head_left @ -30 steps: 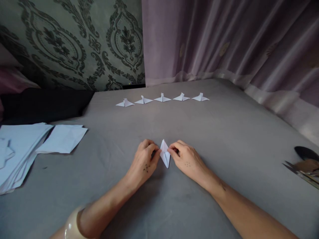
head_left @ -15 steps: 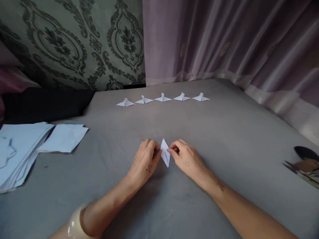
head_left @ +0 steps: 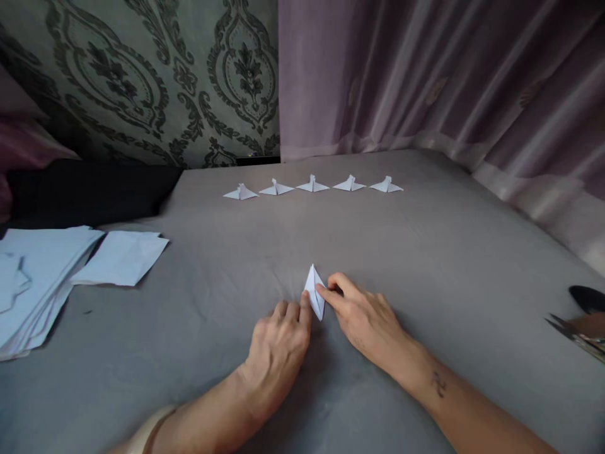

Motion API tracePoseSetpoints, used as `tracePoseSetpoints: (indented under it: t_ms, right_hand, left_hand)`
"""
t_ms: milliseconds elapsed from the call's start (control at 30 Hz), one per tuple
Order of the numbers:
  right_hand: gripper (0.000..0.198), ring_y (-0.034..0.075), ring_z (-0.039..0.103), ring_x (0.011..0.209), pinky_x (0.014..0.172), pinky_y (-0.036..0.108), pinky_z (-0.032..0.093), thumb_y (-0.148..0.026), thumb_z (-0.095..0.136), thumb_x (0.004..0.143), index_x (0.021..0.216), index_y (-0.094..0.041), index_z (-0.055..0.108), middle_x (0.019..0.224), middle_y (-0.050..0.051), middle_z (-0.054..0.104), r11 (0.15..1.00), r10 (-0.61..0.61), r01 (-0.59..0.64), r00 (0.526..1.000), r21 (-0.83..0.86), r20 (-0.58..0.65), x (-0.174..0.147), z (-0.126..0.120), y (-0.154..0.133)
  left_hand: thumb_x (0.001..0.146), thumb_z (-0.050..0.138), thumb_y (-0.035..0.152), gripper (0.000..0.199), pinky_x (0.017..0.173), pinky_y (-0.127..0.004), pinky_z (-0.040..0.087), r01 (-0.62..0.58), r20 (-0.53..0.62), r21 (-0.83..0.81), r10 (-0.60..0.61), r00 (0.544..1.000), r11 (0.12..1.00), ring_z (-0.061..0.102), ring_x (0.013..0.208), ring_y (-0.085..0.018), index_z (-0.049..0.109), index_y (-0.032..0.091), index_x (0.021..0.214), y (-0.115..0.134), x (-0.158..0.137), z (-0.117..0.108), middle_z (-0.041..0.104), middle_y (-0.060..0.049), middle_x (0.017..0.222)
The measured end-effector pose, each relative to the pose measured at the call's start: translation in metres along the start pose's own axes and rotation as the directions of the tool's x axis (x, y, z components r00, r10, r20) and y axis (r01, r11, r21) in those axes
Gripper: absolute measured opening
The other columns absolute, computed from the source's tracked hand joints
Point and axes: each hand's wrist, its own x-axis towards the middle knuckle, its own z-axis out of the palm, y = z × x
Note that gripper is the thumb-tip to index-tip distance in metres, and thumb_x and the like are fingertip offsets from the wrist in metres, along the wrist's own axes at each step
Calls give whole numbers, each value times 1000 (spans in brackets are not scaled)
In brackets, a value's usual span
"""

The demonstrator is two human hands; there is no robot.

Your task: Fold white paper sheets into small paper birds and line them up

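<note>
A small white folded paper (head_left: 314,305), shaped like a narrow kite, lies on the grey cloth with one point facing away from me. My left hand (head_left: 281,340) is curled, and its forefinger presses the paper's left edge. From the other side my right hand (head_left: 363,309) is closed at the right edge, with a fingertip on the paper's middle and another digit bent beside it. The undersides of the fingers are hidden.
Several folded paper birds (head_left: 312,184) stand in a row at the back. To the left lie a stack of white sheets (head_left: 47,265), a smaller paper piece (head_left: 123,257) and a black cloth (head_left: 89,189). Scissors (head_left: 567,329) rest at the right edge.
My left hand has dropped lower and turned, going from a pinch at the paper's side to pressing with the forefinger. My right fingers have shifted onto the paper's middle. The view moved slightly.
</note>
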Motion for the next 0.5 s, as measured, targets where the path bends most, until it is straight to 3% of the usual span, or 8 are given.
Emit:
tracePoseSetpoints:
  t_ms: [233,367,500]
  right_hand:
    - [54,13,59,74,55,26,34,0,34,86,126,-30,52,107,5,57,999,-32,32,999,-13,-34,-3,4,2]
    - [51,14,59,76,56,27,36,-2,34,87,126,-28,53,107,5,57,999,-40,40,999,-15,-37,-3,6,2]
    - [49,12,58,71,55,26,35,-5,36,89,126,-32,54,106,4,58,1000,-8,9,999,16,-37,-3,2,2]
  left_hand:
    - [84,44,14,20,52,-26,45,0,-105,-125,-13,994,992,58,62,-19,63,16,90,-16,7,-5,62,-5,68]
    - [87,39,11,38,64,-30,51,-91,-139,-137,72,988,986,57,71,-19,52,15,123,-18,14,-3,62,-8,84]
    - [89,38,13,40,59,-27,50,-96,-53,-78,92,994,992,57,68,-18,49,16,128,-16,17,2,60,-7,85]
